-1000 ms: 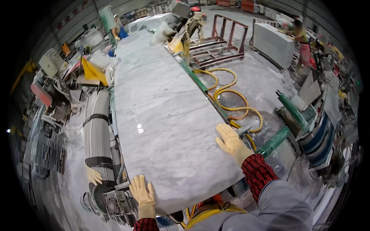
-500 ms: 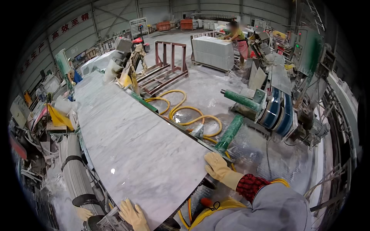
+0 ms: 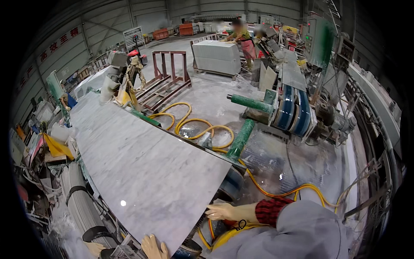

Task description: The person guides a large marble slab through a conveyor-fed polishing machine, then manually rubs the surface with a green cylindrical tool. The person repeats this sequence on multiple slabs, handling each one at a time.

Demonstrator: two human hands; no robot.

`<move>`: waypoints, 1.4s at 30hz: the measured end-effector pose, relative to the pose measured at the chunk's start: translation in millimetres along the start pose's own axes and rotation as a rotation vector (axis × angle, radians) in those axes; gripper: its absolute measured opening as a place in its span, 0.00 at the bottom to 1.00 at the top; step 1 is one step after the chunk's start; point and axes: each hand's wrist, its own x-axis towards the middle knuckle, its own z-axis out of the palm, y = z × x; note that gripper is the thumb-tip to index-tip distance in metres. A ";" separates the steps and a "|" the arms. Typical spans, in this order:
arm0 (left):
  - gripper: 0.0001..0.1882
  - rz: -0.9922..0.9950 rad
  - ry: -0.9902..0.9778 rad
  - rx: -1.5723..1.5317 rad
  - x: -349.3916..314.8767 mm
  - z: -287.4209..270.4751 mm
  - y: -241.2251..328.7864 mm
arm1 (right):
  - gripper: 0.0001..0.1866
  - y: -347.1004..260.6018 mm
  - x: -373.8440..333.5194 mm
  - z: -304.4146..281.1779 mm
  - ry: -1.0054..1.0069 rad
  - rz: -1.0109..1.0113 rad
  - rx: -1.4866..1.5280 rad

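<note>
A large pale marble slab (image 3: pixel 142 168) with grey veining lies flat in front of me, its surface wet and shiny. My left hand (image 3: pixel 154 248), in a cream glove, rests with fingers spread at the slab's near edge; the lower frame edge cuts it off. Along the near right edge is my right hand (image 3: pixel 221 212), also gloved, with fingers stretched toward the slab and tips touching its edge. Any part of them beneath the slab is hidden. Beyond the right hand, a dark blue roller or belt end (image 3: pixel 233 183) shows under the slab's corner.
Left of the slab lies a strapped bundle of grey strips (image 3: pixel 82 203), with a cream glove shape (image 3: pixel 94 249) at its near end. Yellow hose (image 3: pixel 207 125) loops over the wet floor beside a green cylinder (image 3: pixel 241 140). A co-worker (image 3: pixel 243 41) leans over stacked white slabs (image 3: pixel 217 58).
My right hand has moved from the slab's right corner down along its near edge. The view has shifted, so the background sits further left and higher. My left hand stays at the edge.
</note>
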 end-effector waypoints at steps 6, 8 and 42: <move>0.31 0.027 0.102 -0.036 7.3 7.7 -11.2 | 0.25 -0.4 55.4 99.1 0.559 0.052 0.099; 0.32 0.081 0.192 -0.066 5.1 10.9 -8.8 | 0.26 0.4 55.8 85.5 0.528 0.052 0.098; 0.30 0.168 -0.071 0.118 159.2 11.6 -66.9 | 0.24 31.7 -49.6 16.8 -0.147 -0.226 -0.709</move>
